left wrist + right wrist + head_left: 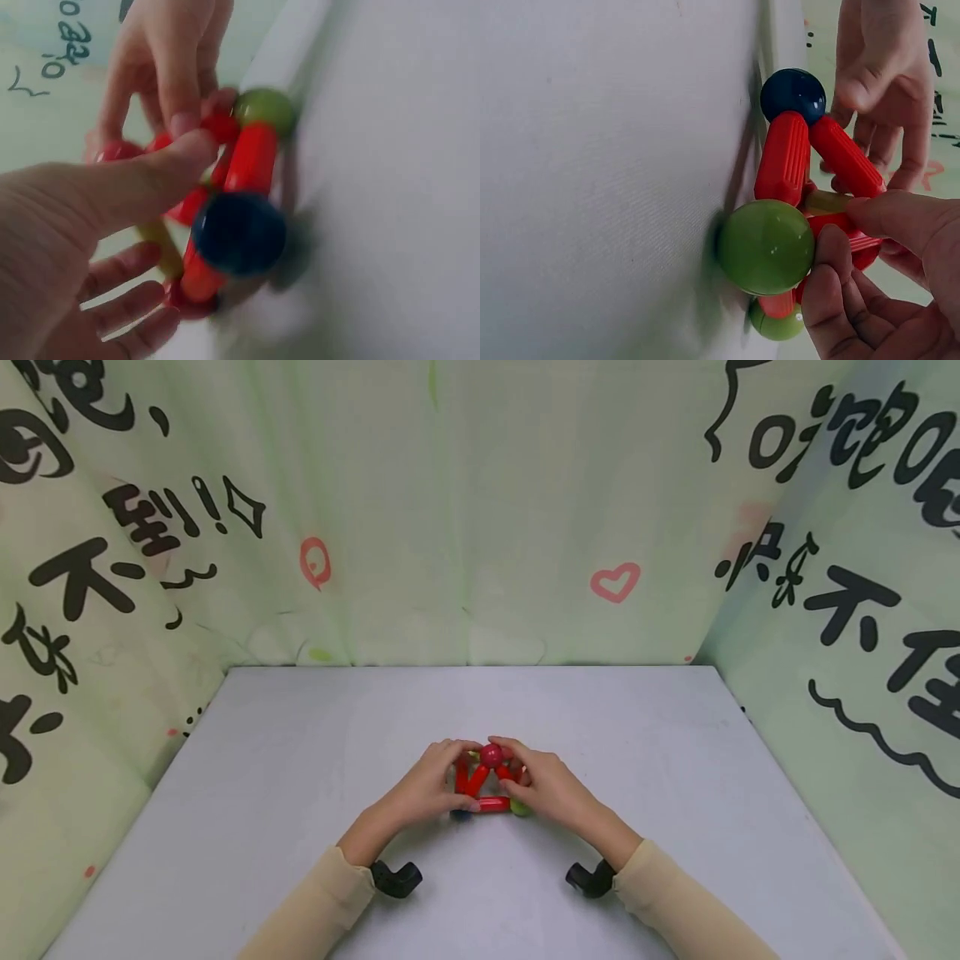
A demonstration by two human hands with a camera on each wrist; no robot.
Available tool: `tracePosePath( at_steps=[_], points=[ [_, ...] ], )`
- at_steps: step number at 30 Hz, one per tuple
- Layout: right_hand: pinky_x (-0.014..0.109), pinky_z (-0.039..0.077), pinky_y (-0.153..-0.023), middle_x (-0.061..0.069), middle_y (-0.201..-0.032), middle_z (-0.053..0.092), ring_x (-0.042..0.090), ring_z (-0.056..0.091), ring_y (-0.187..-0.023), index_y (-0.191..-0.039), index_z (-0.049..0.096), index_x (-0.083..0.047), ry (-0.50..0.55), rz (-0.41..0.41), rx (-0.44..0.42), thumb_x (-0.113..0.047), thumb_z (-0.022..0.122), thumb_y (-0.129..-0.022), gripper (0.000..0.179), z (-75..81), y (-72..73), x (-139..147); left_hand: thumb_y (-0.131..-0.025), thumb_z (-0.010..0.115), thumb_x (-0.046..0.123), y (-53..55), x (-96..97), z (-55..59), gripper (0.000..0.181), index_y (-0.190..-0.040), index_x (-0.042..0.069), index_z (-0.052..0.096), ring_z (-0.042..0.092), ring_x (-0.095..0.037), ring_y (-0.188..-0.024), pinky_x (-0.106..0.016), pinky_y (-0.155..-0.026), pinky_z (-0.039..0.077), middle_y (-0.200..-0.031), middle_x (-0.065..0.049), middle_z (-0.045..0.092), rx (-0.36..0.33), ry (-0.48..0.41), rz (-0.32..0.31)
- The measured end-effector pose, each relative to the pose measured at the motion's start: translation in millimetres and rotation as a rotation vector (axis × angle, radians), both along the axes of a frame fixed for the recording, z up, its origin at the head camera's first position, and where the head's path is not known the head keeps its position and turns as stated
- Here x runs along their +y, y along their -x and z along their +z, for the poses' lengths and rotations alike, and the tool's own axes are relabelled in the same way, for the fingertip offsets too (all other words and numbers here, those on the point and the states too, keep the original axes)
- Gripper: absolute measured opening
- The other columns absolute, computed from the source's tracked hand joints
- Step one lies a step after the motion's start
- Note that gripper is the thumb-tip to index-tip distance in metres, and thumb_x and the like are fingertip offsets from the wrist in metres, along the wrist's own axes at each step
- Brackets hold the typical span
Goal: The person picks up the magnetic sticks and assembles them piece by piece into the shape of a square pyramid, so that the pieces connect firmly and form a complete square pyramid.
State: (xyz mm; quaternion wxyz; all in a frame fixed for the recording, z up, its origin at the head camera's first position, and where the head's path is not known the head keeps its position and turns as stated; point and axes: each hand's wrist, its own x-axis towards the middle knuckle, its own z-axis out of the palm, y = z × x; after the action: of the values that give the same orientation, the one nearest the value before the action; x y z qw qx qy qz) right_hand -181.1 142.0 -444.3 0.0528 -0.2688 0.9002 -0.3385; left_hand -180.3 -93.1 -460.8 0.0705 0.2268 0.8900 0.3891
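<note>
Both hands hold a frame of ribbed red rods and coloured balls at the middle of the table. A red ball [491, 755] tops it, with red rods slanting down from it and a red rod [493, 804] along the near bottom edge. That bottom rod joins a dark blue ball [240, 234] to a green ball [766, 247]. Behind them show a yellow rod [826, 201] and a second green ball [776, 322]. My left hand [427, 781] grips the left side, thumb in front. My right hand [558, 785] pinches a slanting rod above the near green ball, partly covering it.
The white table [300, 735] extends around the frame on every side. Behind it hangs a pale green curtain [465, 527] with drawings and lettering, and similar cloth closes off the left and right. Black wrist devices [397, 878] sit on both wrists.
</note>
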Motion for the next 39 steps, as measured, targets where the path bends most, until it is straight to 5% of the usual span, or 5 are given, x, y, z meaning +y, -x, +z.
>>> tracePosePath(
  at_steps=[5,17,26,31,39],
  points=[
    [0.022,0.052,-0.063,0.0,-0.092,0.069,0.011,0.059,-0.071,-0.152,0.049,-0.013,-0.008,-0.015,-0.024,-0.012,0.075,-0.094,0.063,-0.3,-0.2,-0.1,-0.072,0.096,0.025,5.0,-13.2,-0.8,0.091,-0.148,0.014,0.048,0.044,-0.029,-0.139,-0.051,-0.114,0.044,-0.148,-0.009,0.048,-0.033,0.079,-0.035],
    [0.024,0.051,-0.062,0.0,-0.092,0.066,0.012,0.057,-0.071,-0.151,0.048,-0.015,0.018,-0.032,-0.093,-0.014,0.071,-0.098,0.059,-1.4,0.0,0.7,-0.071,0.097,0.027,21.4,-16.2,0.2,0.093,-0.149,0.016,0.048,0.041,-0.032,-0.139,-0.056,-0.116,0.038,-0.154,-0.006,0.045,-0.076,0.155,-0.057],
    [0.025,0.052,-0.067,0.014,-0.157,0.039,0.016,0.059,-0.082,-0.155,0.044,-0.009,-0.089,-0.105,-0.147,-0.03,0.092,-0.078,0.094,1.3,4.0,13.4,-0.069,0.098,0.028,23.3,-12.3,3.0,0.092,-0.146,0.017,0.048,0.041,-0.03,-0.14,-0.054,-0.115,0.04,-0.152,-0.004,0.047,-0.096,0.203,-0.047],
    [0.028,0.055,-0.073,0.013,-0.155,0.046,0.019,0.06,-0.091,-0.151,0.051,-0.006,-0.192,-0.057,-0.136,-0.038,0.094,-0.075,0.093,-0.7,13.2,21.8,-0.069,0.098,0.026,22.6,-10.6,6.4,0.091,-0.145,0.017,0.048,0.042,-0.029,-0.138,-0.053,-0.115,0.041,-0.15,-0.004,0.048,-0.107,0.22,-0.04],
    [0.031,0.054,-0.077,0.012,-0.16,0.042,0.019,0.06,-0.093,-0.155,0.046,-0.013,-0.184,-0.053,-0.177,-0.045,0.093,-0.073,0.1,-7.5,20.9,29.1,-0.068,0.098,0.025,21.9,-9.8,7.1,0.092,-0.145,0.018,0.048,0.044,-0.028,-0.136,-0.052,-0.113,0.043,-0.149,-0.005,0.049,-0.119,0.195,-0.018]
  ],
)
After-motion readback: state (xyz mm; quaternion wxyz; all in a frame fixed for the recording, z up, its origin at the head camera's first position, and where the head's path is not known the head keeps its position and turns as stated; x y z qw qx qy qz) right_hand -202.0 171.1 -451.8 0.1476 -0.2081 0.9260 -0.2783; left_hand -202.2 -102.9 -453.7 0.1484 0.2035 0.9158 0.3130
